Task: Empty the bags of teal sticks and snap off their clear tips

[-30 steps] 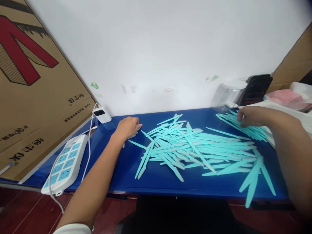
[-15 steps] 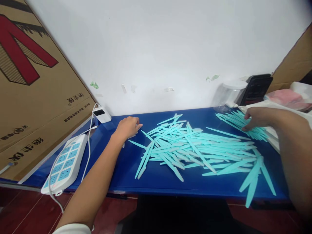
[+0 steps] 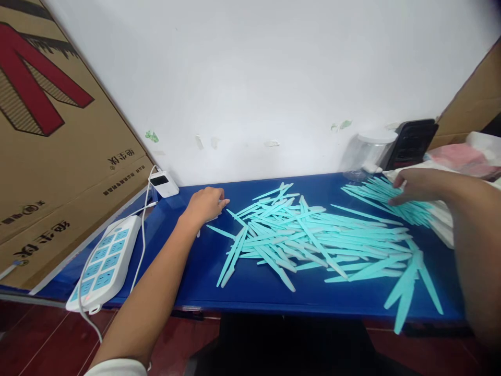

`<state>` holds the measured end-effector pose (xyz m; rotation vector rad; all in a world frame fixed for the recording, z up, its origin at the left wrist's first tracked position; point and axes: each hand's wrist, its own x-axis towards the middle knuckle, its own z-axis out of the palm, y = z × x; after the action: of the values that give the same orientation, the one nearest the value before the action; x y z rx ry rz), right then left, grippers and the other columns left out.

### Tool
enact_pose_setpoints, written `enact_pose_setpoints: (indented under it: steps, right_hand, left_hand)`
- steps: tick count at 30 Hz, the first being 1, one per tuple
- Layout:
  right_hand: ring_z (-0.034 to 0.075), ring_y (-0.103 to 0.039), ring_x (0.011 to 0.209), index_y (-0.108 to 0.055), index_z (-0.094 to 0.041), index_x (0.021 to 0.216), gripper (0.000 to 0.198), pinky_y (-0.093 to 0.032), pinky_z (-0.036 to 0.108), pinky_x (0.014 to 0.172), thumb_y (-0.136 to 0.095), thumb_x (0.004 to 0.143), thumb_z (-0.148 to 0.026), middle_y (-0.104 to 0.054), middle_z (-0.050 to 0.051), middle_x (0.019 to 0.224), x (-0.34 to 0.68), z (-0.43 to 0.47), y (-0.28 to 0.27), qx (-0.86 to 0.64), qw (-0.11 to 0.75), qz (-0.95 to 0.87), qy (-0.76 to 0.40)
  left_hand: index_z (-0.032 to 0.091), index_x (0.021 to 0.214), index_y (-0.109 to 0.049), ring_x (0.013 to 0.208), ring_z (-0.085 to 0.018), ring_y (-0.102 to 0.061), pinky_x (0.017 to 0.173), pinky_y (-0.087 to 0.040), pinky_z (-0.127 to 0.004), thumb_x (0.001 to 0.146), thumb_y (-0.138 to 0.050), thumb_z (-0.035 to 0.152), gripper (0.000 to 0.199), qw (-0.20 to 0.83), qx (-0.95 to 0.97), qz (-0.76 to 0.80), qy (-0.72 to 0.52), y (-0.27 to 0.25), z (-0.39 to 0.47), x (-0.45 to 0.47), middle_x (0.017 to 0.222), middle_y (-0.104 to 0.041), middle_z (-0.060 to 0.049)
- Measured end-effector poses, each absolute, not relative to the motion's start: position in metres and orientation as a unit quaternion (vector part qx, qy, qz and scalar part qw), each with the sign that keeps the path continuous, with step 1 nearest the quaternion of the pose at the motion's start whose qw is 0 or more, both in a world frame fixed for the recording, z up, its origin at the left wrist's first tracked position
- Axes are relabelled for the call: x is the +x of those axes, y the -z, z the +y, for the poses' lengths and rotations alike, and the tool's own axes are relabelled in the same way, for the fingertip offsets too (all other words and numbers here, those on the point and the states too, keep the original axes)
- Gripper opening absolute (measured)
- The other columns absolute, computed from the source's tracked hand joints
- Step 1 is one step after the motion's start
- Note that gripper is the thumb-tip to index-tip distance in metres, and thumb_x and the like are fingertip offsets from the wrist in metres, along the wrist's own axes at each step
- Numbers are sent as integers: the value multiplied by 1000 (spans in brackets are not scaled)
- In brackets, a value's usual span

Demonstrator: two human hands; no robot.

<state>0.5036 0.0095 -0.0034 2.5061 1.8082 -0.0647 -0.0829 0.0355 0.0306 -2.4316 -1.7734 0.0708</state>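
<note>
A loose heap of slim teal sticks point(image 3: 297, 235), knife-shaped with paler ends, lies across the middle of the blue table. To its right is a smaller, more even pile of the same teal sticks point(image 3: 370, 190). My right hand point(image 3: 417, 185) rests over this smaller pile, thumb and finger apart and touching the sticks. My left hand point(image 3: 206, 204) is down on the table left of the heap, its fingers curled inward. Small whitish bits show beneath it, but what its fingers hold, if anything, is hidden.
A white power strip point(image 3: 105, 261) with cables and a small white device point(image 3: 165, 184) are on the left, beside a big cardboard box point(image 3: 70, 156). At the back right stand a clear jar point(image 3: 371, 151) and a black object point(image 3: 413, 142). White cloth or plastic point(image 3: 442, 230) lies at right.
The smaller pile has fanned out and shifted slightly left under my right hand, which has moved a little. My left hand and the big heap stay put.
</note>
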Motion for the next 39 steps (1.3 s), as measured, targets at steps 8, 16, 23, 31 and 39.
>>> enact_pose_setpoints:
  steps: [8,16,23,31,39]
  right_hand:
    - [26,-64,80,-69,-22,83,27,-44,37,73,-80,58,-16,-70,5,82,478,6,4,798,97,579,133]
    - [24,-65,86,-75,-19,102,26,-45,34,76,-78,78,-25,-73,12,98,456,0,-8,755,79,635,144]
    - [25,-62,81,-70,-17,96,13,-40,35,75,-69,87,-27,-71,15,96,441,17,4,755,81,645,83]
    - [25,-64,87,-67,-16,109,26,-42,34,74,-65,88,-30,-70,14,101,427,11,-6,740,63,665,76]
    - [29,-65,86,-76,-16,97,51,-47,37,74,-77,68,-58,-73,12,94,413,-17,-22,664,81,699,253]
  left_hand:
    - [20,115,-73,102,-34,-73,80,-52,-38,102,-53,50,38,64,-806,-588,-22,-31,34,-82,110,-78,-14]
    - [21,114,-72,99,-33,-73,76,-50,-36,103,-54,49,35,64,-810,-582,-17,-29,36,-83,108,-78,-14]
    - [21,109,-72,98,-33,-73,75,-50,-37,103,-54,48,33,64,-810,-583,-8,-29,35,-82,108,-78,-13]
    - [22,110,-73,97,-31,-72,77,-51,-36,103,-55,48,32,65,-812,-580,5,-30,34,-81,106,-78,-12]
    - [21,109,-73,97,-29,-71,76,-50,-35,104,-54,42,28,90,-819,-564,47,-34,29,-73,105,-77,-11]
